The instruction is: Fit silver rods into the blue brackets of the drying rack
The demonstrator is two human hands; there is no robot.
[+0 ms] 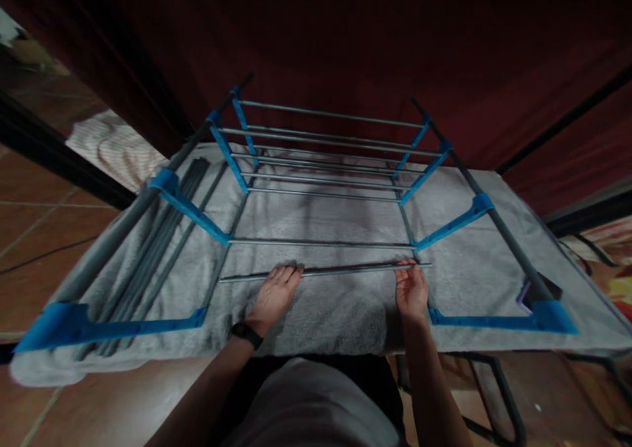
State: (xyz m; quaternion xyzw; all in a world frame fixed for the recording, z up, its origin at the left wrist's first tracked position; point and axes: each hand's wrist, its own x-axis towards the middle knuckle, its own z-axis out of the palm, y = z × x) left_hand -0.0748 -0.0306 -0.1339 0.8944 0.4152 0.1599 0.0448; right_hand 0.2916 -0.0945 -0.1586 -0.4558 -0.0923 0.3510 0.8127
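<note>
A thin grey metal rod [348, 271] lies crosswise in front of me, just above the towel-like cloth. My left hand [279, 291] is closed over it from above, left of its middle. Near its right end, my right hand [412, 290] grips it palm up, with the fingers partly behind it. Beyond the rod stands a frame of grey tubes with blue plastic brackets. Its nearest fixed crossbar [320, 243] joins the left blue bracket [190, 213] to the right blue bracket [451, 226]. Closest to me are the front left bracket [113, 327] and the front right bracket [498, 323].
Several loose grey tubes [158, 246] lie on the grey cloth [345, 315] at the left, under the frame's left side tube [116, 246]. A dark phone-like object [540, 290] rests by the right side tube [511, 239]. A dark red curtain [336, 39] hangs behind.
</note>
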